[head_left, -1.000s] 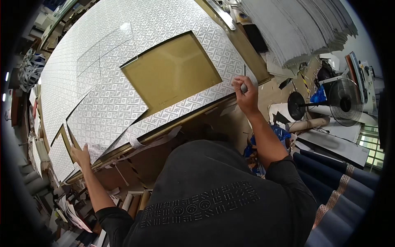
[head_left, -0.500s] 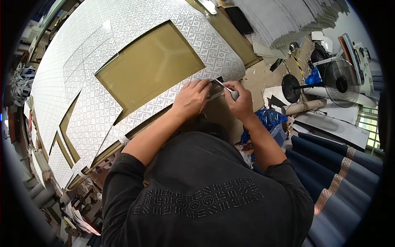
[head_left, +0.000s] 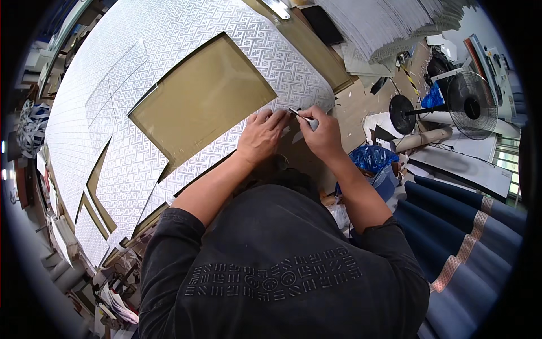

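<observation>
A large white sheet with a grey lattice pattern [head_left: 293, 76] lies across the table. Through a rectangular opening in it, the olive-brown surface beneath [head_left: 212, 93] shows. At the sheet's near edge, my left hand [head_left: 259, 137] is closed, its bent fingers close together over the margin and its thumb mostly hidden. Just right of it, my right hand [head_left: 322, 135] grips a slim hand tool with a rounded grey handle [head_left: 312, 122]. Its narrow metal end points toward my left fingertips at the sheet's edge; the exact kind of tool is unclear.
A dark phone-like slab [head_left: 322, 25] and a stack of grey sheets [head_left: 378, 25] sit at the far right. Beyond my right arm stand a black fan [head_left: 472, 106], a blue plastic bag [head_left: 372, 158] and hanging blue curtains [head_left: 451, 231]. Narrower cut-outs [head_left: 97, 169] mark the sheet's left.
My right hand has shifted slightly left and up, bringing the tool closer to my left fingers. The left hand stays nearly in place. The whole view has tilted a little.
</observation>
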`<state>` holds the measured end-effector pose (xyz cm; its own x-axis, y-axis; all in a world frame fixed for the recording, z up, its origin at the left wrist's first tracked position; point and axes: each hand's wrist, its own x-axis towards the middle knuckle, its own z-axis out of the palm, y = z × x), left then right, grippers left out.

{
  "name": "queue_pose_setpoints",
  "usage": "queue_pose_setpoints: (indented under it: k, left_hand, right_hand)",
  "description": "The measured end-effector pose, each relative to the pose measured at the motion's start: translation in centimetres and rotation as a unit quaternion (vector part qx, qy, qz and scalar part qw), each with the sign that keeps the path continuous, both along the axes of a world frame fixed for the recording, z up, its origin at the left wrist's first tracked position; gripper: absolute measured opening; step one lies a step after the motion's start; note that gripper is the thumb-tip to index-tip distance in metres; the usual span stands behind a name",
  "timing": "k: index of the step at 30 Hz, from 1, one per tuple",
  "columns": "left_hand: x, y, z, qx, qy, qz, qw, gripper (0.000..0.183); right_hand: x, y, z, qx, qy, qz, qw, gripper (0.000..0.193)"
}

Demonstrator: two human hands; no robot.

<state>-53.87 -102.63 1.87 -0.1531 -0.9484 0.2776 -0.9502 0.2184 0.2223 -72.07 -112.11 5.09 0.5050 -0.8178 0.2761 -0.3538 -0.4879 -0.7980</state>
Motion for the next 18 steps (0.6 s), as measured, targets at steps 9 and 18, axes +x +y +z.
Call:
queue_pose_setpoints:
  k: [9, 18]
  left_hand:
    - [0.0, 0.6, -0.6, -0.061, -0.027, 0.026, 0.997, 0.05]
    - [-0.2, 0.5, 1.9, 0.009, 0.09, 0.09, 0.992, 0.056]
  right_hand:
    - [6.9, -1.6, 0.8, -0.015, -0.024, 0.014, 0.999, 0.013]
    - [-2.5, 0.5, -0.2, -0.094, -0.087, -0.086, 0.988, 0.011]
